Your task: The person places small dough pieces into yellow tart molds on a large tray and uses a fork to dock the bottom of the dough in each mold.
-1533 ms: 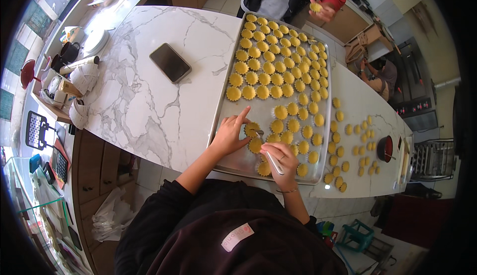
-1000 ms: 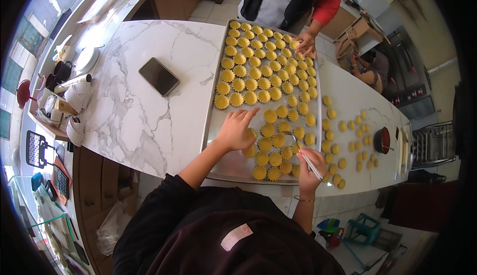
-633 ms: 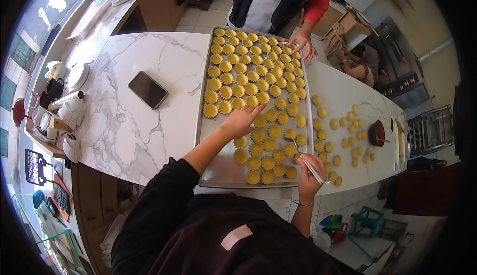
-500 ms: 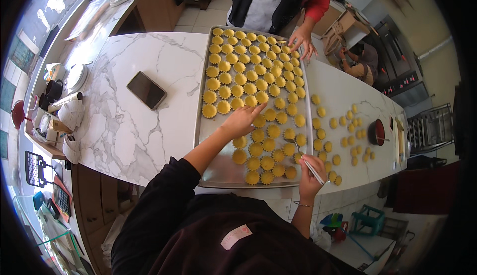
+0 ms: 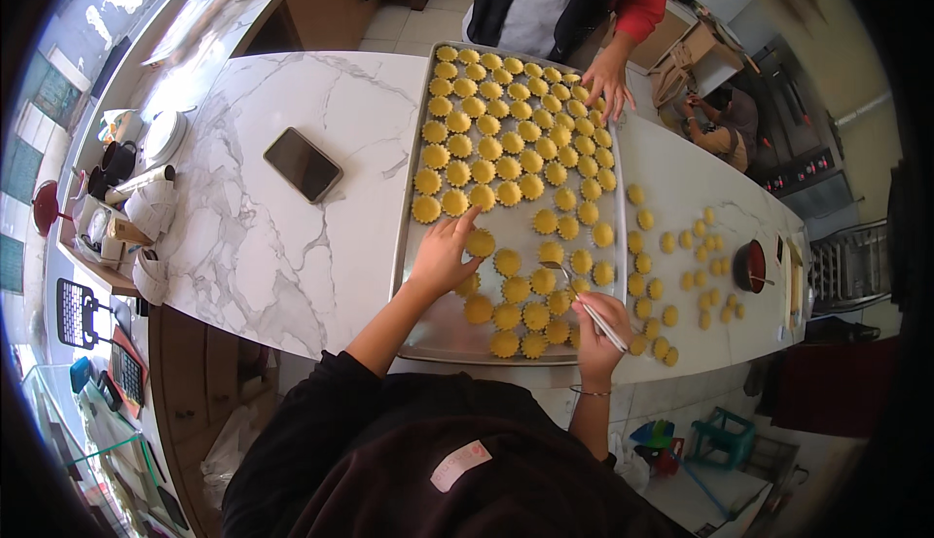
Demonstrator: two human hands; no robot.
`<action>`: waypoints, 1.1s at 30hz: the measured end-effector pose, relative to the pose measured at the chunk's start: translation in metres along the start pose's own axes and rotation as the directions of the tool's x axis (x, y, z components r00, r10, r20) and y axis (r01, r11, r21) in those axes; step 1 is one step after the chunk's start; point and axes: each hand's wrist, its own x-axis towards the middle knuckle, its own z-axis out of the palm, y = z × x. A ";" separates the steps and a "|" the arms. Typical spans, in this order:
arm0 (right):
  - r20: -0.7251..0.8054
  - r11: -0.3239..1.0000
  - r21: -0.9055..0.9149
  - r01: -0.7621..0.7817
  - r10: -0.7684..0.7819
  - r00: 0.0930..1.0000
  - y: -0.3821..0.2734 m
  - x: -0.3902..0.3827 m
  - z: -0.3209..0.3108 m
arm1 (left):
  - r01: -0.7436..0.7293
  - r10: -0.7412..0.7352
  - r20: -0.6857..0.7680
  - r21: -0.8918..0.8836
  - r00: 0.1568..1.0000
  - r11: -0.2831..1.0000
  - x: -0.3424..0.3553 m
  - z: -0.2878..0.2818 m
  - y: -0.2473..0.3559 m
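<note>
A large metal baking tray (image 5: 443, 329) holds rows of small fluted yellow tart shells (image 5: 508, 193). My left hand (image 5: 443, 258) is over its left part, thumb and index finger closed around the sides of one tart shell (image 5: 480, 242), just below the lowest full row. In my right hand (image 5: 603, 326), at the tray's near right corner, is a metal fork (image 5: 562, 273) with a pale handle. Its tines point up and left, close above the tart shells there. Some shells under my hands are partly hidden.
Across the table a person's hand (image 5: 609, 79) rests at the tray's far right edge. Dough pieces (image 5: 687, 278) and a dark red bowl (image 5: 749, 266) with a utensil lie to the right. A phone (image 5: 303, 164) lies on the marbled tabletop (image 5: 243, 275) to the left.
My left hand has drawn back leftward, and one tart shell has moved left with it to below the row. My right hand still has the fork. The view has shifted slightly.
</note>
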 end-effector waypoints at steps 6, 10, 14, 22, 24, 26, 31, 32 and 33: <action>0.206 0.982 0.120 0.149 -0.171 0.963 -0.014 0.019 0.057 | 0.095 -0.101 -0.086 -0.075 0.991 0.993 -0.022 -0.007 -0.014; 0.301 0.956 0.140 0.260 -0.291 0.908 -0.014 0.023 0.079 | 0.029 -0.045 -0.121 -0.128 0.992 0.991 -0.024 -0.007 -0.016; 0.349 0.950 0.137 0.282 -0.312 0.883 -0.014 0.025 0.089 | 0.034 -0.059 -0.140 -0.174 0.988 0.984 -0.026 -0.003 -0.021; 0.380 0.934 0.149 0.325 -0.358 0.853 -0.008 0.026 0.099 | 0.022 -0.050 -0.166 -0.165 0.985 0.986 -0.025 0.002 -0.022; 0.388 0.932 0.150 0.331 -0.363 0.847 -0.007 0.025 0.101 | 0.023 -0.051 -0.166 -0.165 0.985 0.986 -0.025 0.001 -0.022; 0.404 0.932 0.159 0.325 -0.362 0.840 -0.007 0.025 0.103 | 0.033 -0.064 -0.173 -0.177 0.983 0.984 -0.026 0.001 -0.022; 0.369 0.938 0.144 0.316 -0.347 0.862 -0.014 0.026 0.097 | 0.025 -0.053 -0.189 -0.146 0.981 0.989 -0.026 0.002 -0.020; 0.366 0.942 0.118 0.313 -0.334 0.868 -0.016 0.026 0.095 | 0.018 -0.045 -0.188 -0.146 0.981 0.989 -0.026 0.002 -0.020; 0.367 0.943 0.116 0.312 -0.333 0.868 -0.016 0.026 0.095 | 0.018 -0.046 -0.188 -0.148 0.981 0.989 -0.026 0.002 -0.020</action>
